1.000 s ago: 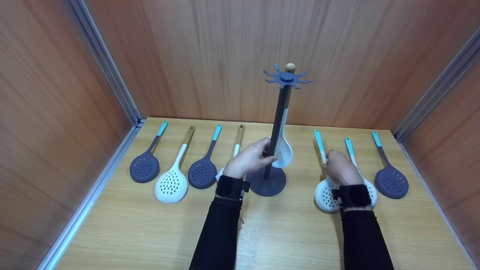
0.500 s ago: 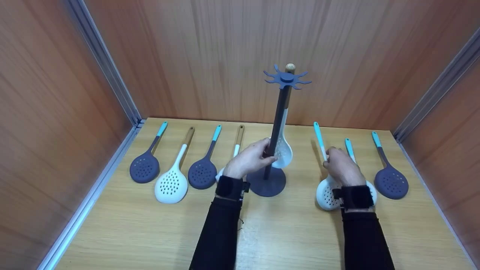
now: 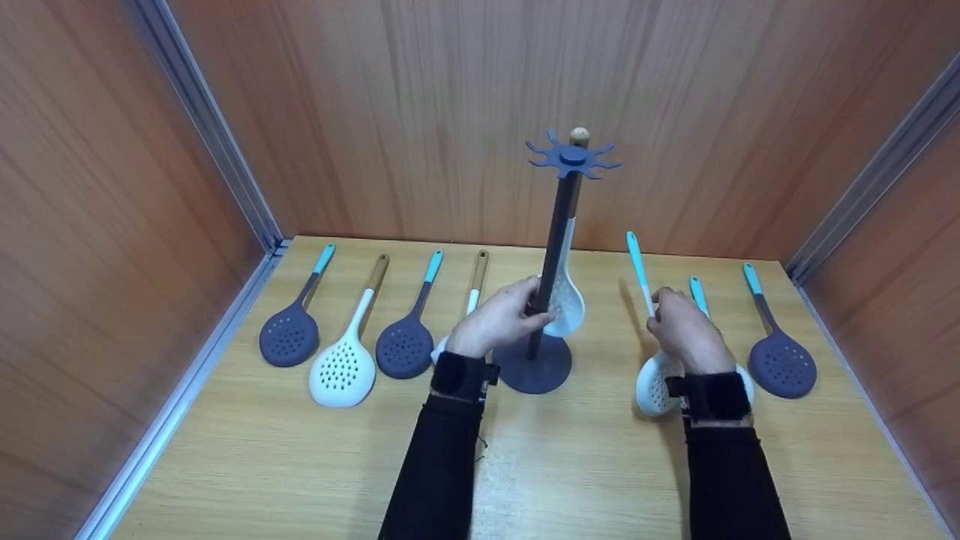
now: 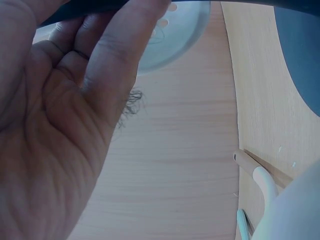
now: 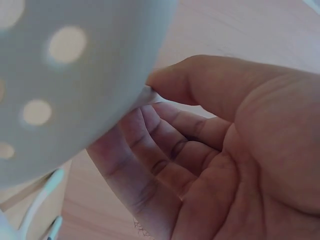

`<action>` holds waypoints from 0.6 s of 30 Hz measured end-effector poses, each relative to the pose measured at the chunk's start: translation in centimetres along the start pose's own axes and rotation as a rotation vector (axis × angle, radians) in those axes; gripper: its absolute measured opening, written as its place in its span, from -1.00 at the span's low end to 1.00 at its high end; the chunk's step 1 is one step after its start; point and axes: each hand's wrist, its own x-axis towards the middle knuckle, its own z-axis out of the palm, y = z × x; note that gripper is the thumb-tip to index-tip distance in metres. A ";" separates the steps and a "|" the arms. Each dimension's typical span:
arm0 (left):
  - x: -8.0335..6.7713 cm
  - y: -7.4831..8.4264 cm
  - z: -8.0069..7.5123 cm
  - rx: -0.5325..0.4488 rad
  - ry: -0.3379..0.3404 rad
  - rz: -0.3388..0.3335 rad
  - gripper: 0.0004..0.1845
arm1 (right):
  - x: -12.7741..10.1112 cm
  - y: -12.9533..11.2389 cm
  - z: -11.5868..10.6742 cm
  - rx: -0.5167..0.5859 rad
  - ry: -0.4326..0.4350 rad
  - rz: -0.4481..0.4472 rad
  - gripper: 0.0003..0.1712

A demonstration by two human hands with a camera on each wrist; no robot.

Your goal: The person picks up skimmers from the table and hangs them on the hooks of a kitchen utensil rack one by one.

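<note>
R hand (image 3: 684,335) pinches white skimmer (image 3: 651,375) mid-handle, teal tip up-away; L hand (image 3: 499,321) grips stand pole (image 3: 553,255) (hooks above-left).

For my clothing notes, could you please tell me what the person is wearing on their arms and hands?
Both arms are in long black sleeves. Each wrist carries a black band: left wrist band, right wrist band. The left hand and right hand are bare.
</note>
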 end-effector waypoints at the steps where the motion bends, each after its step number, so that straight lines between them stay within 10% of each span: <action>1: 0.0 0.0 0.0 0.001 0.000 0.001 -0.48 | 0.0 -0.1 0.0 -0.005 0.006 -0.006 -0.39; 18: 0.1 -0.1 0.1 0.015 0.013 0.017 -0.53 | -0.8 -0.5 -0.2 0.029 0.116 -0.106 -0.42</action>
